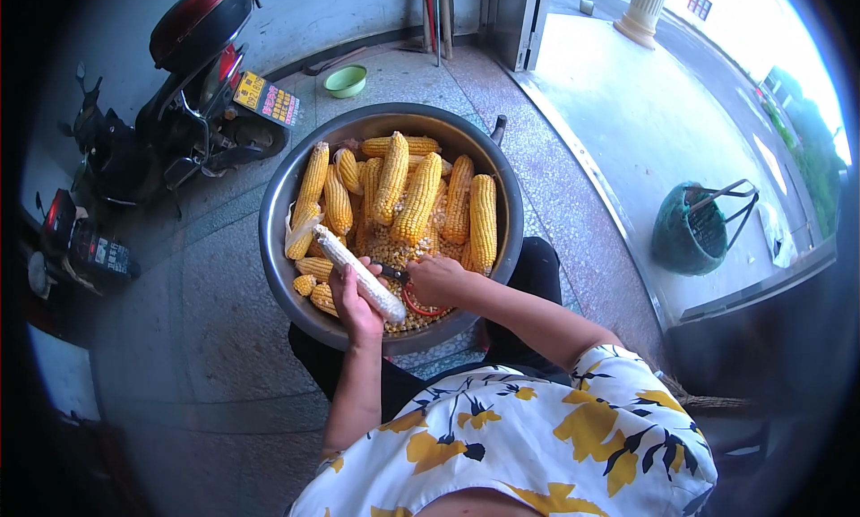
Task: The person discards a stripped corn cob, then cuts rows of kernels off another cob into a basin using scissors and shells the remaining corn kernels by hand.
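My left hand [356, 310] holds a pale corn cob [359, 273], which looks stripped of kernels and slants over the near side of a wide metal basin [270, 204]. Close by on its right, my right hand [433, 280] is closed around a dark metal tool with a red looped handle [422, 309], probably scissors. The tool's front end is partly hidden behind the left fingers and the cob. Several yellow ears of corn [420, 198] lie in the far and side parts of the basin. Loose kernels [386, 248] cover its bottom, under both hands.
Beyond the basin, a light green bowl [346, 81] sits on the speckled floor. A motorcycle [201, 124] stands at the left, with another vehicle [84, 248] nearer. To the right, past the door threshold [591, 194], is a green basket [689, 231] with handles. Long poles [438, 20] lean against the wall.
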Action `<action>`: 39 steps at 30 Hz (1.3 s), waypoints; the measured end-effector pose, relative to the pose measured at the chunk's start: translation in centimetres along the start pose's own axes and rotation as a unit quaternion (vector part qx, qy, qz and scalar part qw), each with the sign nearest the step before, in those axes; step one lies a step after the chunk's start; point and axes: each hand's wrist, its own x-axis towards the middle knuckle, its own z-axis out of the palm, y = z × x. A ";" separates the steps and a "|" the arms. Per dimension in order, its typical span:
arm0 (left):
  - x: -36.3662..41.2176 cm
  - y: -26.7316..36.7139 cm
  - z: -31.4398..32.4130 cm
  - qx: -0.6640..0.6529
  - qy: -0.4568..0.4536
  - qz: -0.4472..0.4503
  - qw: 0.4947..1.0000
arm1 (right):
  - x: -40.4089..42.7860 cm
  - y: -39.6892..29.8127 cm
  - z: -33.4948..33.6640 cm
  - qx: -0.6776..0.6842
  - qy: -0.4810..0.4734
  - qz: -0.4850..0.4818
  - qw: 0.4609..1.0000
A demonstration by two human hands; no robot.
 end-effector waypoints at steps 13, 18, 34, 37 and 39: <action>-2.4 -3.3 13.3 0.247 -0.317 0.029 0.915 | -15.4 8.7 -0.2 0.842 0.184 0.028 0.507; 0.5 -3.1 10.1 0.266 -0.267 -0.020 0.926 | -25.7 28.8 2.6 0.824 0.451 0.106 0.327; 5.6 -1.8 2.2 0.236 -0.090 0.006 0.968 | -12.8 11.9 -2.3 0.172 0.331 -0.138 0.917; 6.3 -0.9 0.3 0.231 -0.088 0.052 0.967 | -8.4 5.3 -1.0 0.060 0.267 -0.179 0.945; 6.4 0.3 -1.1 0.268 -0.087 0.079 0.956 | -5.9 3.0 0.6 0.014 0.190 -0.157 0.969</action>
